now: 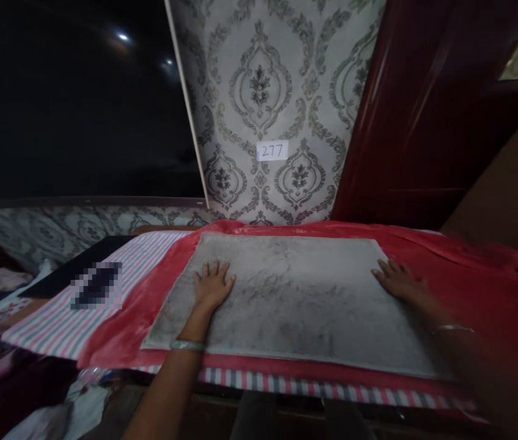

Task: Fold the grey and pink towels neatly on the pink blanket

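Note:
A grey plush mat (286, 299) lies spread out flat on a red blanket (121, 324). My left hand (211, 284) rests on the mat's left part with its fingers spread. At the mat's right edge is my right hand (399, 280), palm down and slightly blurred, its fingers stretched out. Neither hand grips anything. Both wrists wear a bangle. Dark smudges or brushed patches mark the middle of the mat.
Under the blanket is a striped cloth (148, 250); a pixelated dark object (96, 286) lies on it. A large black screen (79, 104) hangs at left. Beyond stand the patterned wall (259, 49), a paper marked 277 (272, 150) and a dark red door (424, 110).

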The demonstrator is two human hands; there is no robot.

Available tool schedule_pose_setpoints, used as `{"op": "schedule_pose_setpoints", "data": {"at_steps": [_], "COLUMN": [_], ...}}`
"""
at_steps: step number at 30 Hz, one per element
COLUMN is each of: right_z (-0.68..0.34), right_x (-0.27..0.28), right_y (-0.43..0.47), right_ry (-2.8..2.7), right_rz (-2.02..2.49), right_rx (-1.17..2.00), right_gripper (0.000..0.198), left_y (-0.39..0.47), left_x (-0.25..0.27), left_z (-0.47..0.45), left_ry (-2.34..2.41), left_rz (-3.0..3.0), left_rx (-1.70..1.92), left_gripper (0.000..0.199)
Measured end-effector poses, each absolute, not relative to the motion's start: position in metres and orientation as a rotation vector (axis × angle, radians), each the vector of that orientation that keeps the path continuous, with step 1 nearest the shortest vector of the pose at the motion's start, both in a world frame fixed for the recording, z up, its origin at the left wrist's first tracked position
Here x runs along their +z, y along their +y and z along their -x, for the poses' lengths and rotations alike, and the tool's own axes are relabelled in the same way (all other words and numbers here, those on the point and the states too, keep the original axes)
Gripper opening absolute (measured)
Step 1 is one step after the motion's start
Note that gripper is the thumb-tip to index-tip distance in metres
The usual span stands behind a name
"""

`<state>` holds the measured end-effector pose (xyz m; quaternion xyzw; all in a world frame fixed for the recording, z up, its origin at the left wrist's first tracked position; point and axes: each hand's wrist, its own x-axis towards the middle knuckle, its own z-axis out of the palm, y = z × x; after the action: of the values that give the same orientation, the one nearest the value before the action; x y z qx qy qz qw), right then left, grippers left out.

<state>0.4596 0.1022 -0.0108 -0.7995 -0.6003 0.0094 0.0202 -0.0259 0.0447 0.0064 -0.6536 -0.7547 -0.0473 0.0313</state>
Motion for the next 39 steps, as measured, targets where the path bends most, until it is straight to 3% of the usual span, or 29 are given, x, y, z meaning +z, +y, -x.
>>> {"op": "schedule_pose_setpoints", "data": {"at_steps": [3,8,12,17,26,30,39], "right_z": [-0.42,-0.263,-0.163,-0.136,-0.182,-0.273,-0.474], "right_x": [0.008,0.02,0.007,-0.002,-0.001,-0.006,-0.011], "right_y": [0.104,0.113,0.113,0.108,0.154,0.19,0.16], "right_ry": [-1.859,-2.34,-2.593,-2.604,-2.609,-2.336,-1.742], "right_rz": [2.462,1.926,1.5,1.436,1.531,1.954,2.444], "right_rx": [0.039,0.1,0.175,0.259,0.277,0.113,0.219], "right_gripper": [0.062,0.056,0.059,0.06,0.064,0.061,0.066], "left_y": [0.044,0.043,0.039,0.052,0.123,0.126,0.125], "left_x": [0.005,0.003,-0.001,0.009,0.007,0.0,0.004], "left_z": [0.027,0.031,0.032,0.033,0.032,0.034,0.031], "left_ry": [-2.334,-2.346,-2.318,-2.412,-2.269,-2.278,-2.29], "left_rz": [2.003,1.819,1.803,1.856,2.178,2.169,2.165], "left_rx": [-0.271,-0.522,-0.395,-0.239,-0.145,-0.114,-0.09], "left_gripper": [0.061,0.052,0.052,0.056,0.059,0.06,0.061]}}
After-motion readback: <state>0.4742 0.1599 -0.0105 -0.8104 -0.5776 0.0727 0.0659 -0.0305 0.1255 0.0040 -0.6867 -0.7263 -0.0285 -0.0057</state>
